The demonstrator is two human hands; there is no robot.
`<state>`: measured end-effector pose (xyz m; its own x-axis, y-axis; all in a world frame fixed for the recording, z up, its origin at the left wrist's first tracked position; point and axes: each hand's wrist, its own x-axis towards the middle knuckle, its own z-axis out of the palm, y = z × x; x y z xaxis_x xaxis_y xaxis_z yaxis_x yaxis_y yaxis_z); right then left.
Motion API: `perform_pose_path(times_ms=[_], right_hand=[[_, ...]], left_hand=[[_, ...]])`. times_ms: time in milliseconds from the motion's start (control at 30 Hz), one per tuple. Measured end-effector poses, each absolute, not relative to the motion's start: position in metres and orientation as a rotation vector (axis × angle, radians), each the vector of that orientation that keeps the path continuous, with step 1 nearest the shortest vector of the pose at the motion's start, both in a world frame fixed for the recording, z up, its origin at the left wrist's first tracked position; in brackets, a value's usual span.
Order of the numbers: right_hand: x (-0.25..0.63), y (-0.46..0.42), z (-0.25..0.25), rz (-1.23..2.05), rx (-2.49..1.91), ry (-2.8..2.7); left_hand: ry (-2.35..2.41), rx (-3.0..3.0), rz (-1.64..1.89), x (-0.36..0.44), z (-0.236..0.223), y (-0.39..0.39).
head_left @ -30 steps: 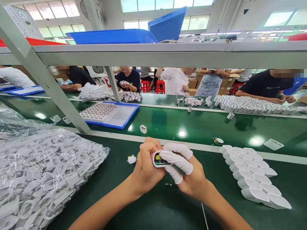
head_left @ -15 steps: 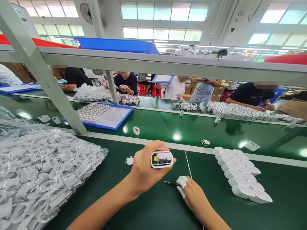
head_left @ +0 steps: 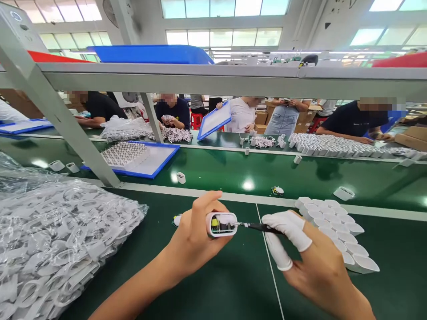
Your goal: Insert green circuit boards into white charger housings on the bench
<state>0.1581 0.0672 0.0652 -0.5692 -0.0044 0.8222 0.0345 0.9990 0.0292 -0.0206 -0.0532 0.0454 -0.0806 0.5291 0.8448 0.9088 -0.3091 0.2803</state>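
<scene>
My left hand (head_left: pixel 191 238) is wrapped round a white oval plastic housing (head_left: pixel 223 234), its open end facing me. Inside it shows a circuit board (head_left: pixel 220 224) with a yellow part and dark parts. White finger cots cover fingers of my right hand (head_left: pixel 308 251), which pinches a thin black tool (head_left: pixel 258 227), probably tweezers. Its metal tip reaches the right side of the housing's opening; whether it touches the parts inside I cannot tell. A small board with a white round part (head_left: pixel 176 219) lies behind my left hand, partly hidden.
On the left lies a clear bag of white plastic pieces (head_left: pixel 66 240). Rows of white housings (head_left: pixel 362 262) stand at the right. Beyond, a green conveyor (head_left: pixel 213 166) carries a blue-rimmed tray (head_left: pixel 163 162) and a loose board (head_left: pixel 277 191). A metal shelf beam (head_left: pixel 213 83) crosses overhead; co-workers sit opposite.
My right hand has risen from the table, bringing the black tool's tip to the housing in my left hand. Across the line, a person's blue-rimmed tray has lowered and tilted.
</scene>
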Motion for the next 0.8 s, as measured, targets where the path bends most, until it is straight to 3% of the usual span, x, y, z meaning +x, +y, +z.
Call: perform_pose_path(times_ms=[800], right_hand=[[0.1533,0.0649,0.0616,-0.102,-0.014,-2.132]], left_hand=[[-1.596,-1.857,-1.257,-0.0117,0.0388,-0.0517]])
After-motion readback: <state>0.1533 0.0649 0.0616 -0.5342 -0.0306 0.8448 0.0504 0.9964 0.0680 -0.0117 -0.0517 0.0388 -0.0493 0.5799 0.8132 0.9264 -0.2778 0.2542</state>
